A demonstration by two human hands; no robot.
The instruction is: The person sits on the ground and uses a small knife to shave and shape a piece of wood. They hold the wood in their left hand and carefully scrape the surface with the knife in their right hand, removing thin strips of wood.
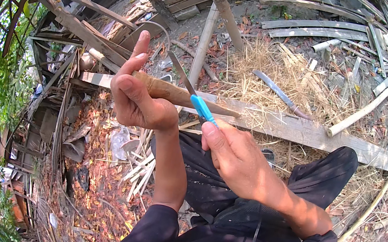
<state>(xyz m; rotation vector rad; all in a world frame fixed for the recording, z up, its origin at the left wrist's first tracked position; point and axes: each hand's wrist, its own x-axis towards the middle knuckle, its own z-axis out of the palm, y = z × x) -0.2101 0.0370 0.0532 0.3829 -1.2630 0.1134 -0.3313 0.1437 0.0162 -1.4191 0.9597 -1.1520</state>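
My left hand (145,94) grips the thick end of a tapered piece of wood (178,93), its thumb closed over it and one finger stretched upward. The wood points right, its thin end over a long plank (306,133). My right hand (242,158) is closed round the blue handle of a knife (200,107). Its narrow metal blade slants up to the left and crosses the piece of wood. A thin curved grey strip (161,28) shows beyond the blade's tip; I cannot tell whether it is joined to it.
Behind the plank, a long-bladed machete (275,89) with a brown handle lies on dry straw (261,63). Pale sticks (141,169) and a clear plastic bag (119,141) are on the leafy ground at left. Bamboo poles (366,102) lie at right, and a wooden post (221,9) leans beyond.
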